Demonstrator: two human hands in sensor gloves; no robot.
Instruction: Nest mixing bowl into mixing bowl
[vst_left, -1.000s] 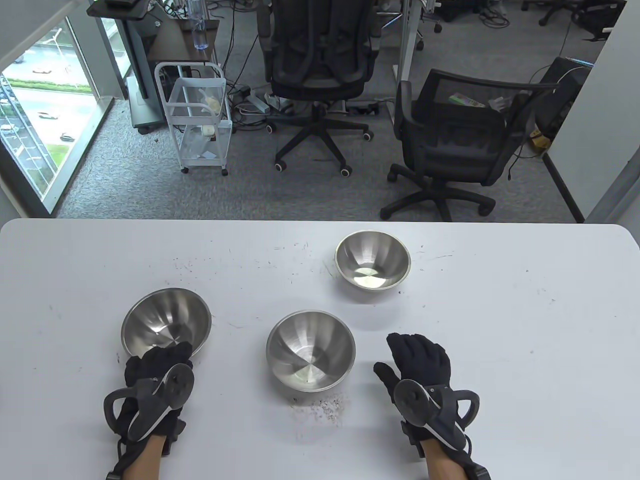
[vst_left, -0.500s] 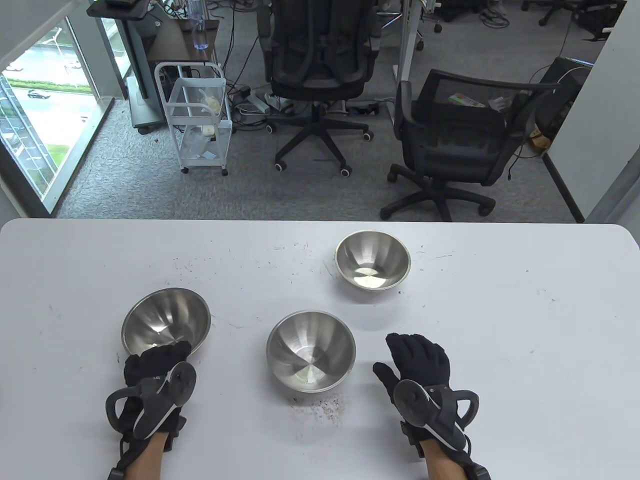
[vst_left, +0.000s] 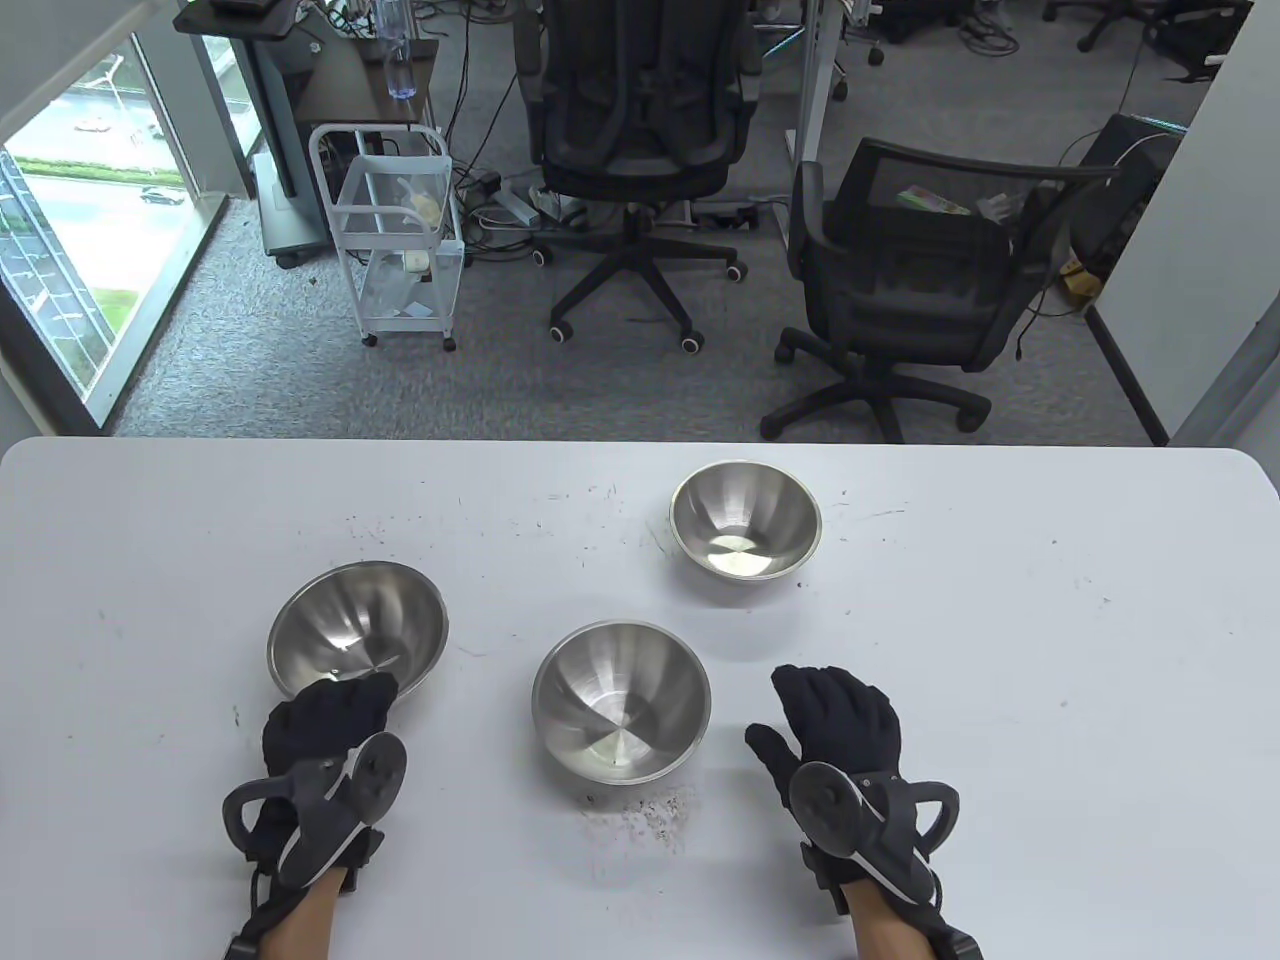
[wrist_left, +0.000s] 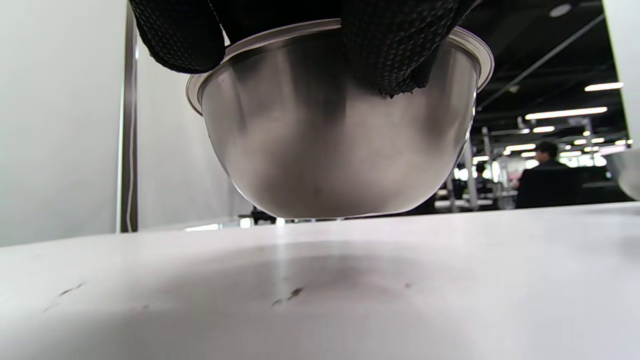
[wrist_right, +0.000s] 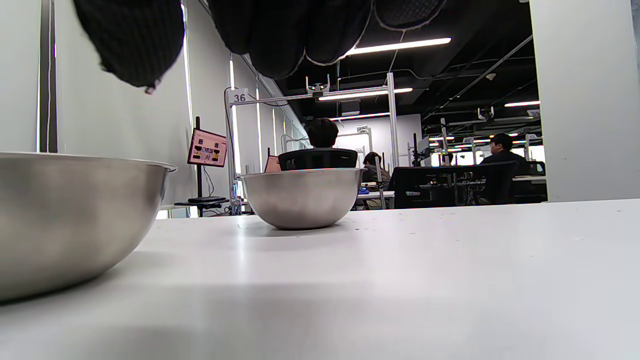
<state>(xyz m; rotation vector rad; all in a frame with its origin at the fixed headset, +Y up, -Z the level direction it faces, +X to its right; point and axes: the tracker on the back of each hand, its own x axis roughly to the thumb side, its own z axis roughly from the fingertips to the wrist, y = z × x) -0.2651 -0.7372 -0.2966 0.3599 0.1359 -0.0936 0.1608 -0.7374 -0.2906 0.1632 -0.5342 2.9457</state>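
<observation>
Three steel mixing bowls are on the white table. My left hand grips the near rim of the left bowl and holds it just off the table, tilted; in the left wrist view the bowl hangs under my fingers with a thin gap below it. The middle bowl stands between my hands and shows at the left of the right wrist view. The far bowl stands upright beyond it. My right hand lies open and flat on the table, right of the middle bowl, holding nothing.
Dark specks lie on the table in front of the middle bowl. Two office chairs and a white trolley stand on the floor past the table's far edge.
My left hand has lifted the left bowl and carried it a little to the right and away from me. The right hand and the other two bowls have not moved.
</observation>
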